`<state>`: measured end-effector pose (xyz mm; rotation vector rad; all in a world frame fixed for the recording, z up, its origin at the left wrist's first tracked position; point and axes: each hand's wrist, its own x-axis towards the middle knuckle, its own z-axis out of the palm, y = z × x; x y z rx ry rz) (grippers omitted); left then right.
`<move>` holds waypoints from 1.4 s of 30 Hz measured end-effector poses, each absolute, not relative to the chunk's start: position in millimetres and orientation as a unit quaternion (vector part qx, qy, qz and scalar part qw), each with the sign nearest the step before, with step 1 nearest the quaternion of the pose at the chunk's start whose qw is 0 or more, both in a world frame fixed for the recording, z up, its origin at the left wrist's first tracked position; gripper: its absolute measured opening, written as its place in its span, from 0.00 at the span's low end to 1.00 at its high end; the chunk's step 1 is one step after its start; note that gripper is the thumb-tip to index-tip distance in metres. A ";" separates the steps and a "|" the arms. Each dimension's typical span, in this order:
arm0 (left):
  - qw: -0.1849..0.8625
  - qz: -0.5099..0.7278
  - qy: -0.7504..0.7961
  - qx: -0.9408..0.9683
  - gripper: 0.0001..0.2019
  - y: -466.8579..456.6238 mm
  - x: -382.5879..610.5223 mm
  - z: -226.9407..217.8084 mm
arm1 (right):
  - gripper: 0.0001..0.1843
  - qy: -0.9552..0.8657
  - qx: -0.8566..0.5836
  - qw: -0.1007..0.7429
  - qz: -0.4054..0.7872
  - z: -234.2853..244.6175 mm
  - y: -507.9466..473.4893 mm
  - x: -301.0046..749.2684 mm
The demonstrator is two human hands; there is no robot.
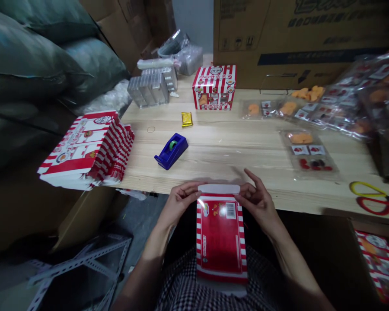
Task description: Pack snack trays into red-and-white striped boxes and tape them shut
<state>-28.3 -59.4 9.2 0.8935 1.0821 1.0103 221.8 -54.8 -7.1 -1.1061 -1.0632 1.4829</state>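
A red and white striped carton (pixel 221 242) rests against my lap, its barcode face up and a white flap at its far end. My left hand (pixel 182 202) pinches the flap's left corner between thumb and fingers. At the right corner, my right hand (pixel 255 199) grips the same edge, with its index finger stretched away. Beyond the hands, a blue tape dispenser (pixel 171 151) with green tape sits on the table, and a small yellow packet (pixel 187 119) lies behind it.
Flat striped cartons (pixel 84 149) are stacked at the left. A made-up striped box (pixel 214 88) and clear plastic trays (pixel 149 90) stand at the back. Toy packs (pixel 309 151) lie right, near scissors (pixel 376 198). A large cardboard box (pixel 298 43) blocks the rear.
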 end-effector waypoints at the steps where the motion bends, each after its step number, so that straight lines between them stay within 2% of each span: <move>1: 0.640 0.446 0.479 0.402 0.12 -60.7 -29.0 10.4 | 0.28 -0.461 -0.448 0.465 0.608 -6.4 -54.1 224.0; 4: 0.625 0.439 0.482 0.429 0.05 -65.0 -31.4 8.0 | 0.06 -0.536 -0.436 0.413 0.593 -11.0 -50.4 233.3; 5: 0.625 0.428 0.480 0.443 0.05 -66.2 -32.4 7.1 | 0.04 -0.553 -0.430 0.398 0.593 -13.1 -49.0 236.7; 11: 0.618 0.339 0.480 0.522 0.07 -60.5 -33.8 20.1 | 0.07 -0.566 -0.403 0.322 0.643 -6.0 -39.4 245.9; 15: 0.606 0.316 0.480 0.550 0.11 -44.0 -27.3 26.4 | 0.09 -0.544 -0.406 0.321 0.660 2.4 -32.8 238.1; 17: 0.610 0.299 0.467 0.566 0.09 -37.3 -25.6 24.9 | 0.07 -0.539 -0.403 0.314 0.669 1.8 -30.6 234.9; 23: 0.568 0.264 0.434 0.647 0.10 -31.2 -27.4 19.8 | 0.09 -0.555 -0.427 0.293 0.651 -5.7 -26.4 231.1; 27: 0.578 0.276 0.441 0.629 0.11 -32.1 -27.6 16.2 | 0.10 -0.556 -0.432 0.312 0.638 -4.6 -24.5 228.2; 34: 0.646 0.266 0.444 0.562 0.11 -26.1 -24.6 13.7 | 0.10 -0.550 -0.421 0.282 0.664 -7.5 -17.7 232.2; 42: 0.631 0.253 0.425 0.598 0.12 -36.9 -28.8 21.2 | 0.11 -0.520 -0.418 0.267 0.695 -5.8 -33.2 236.9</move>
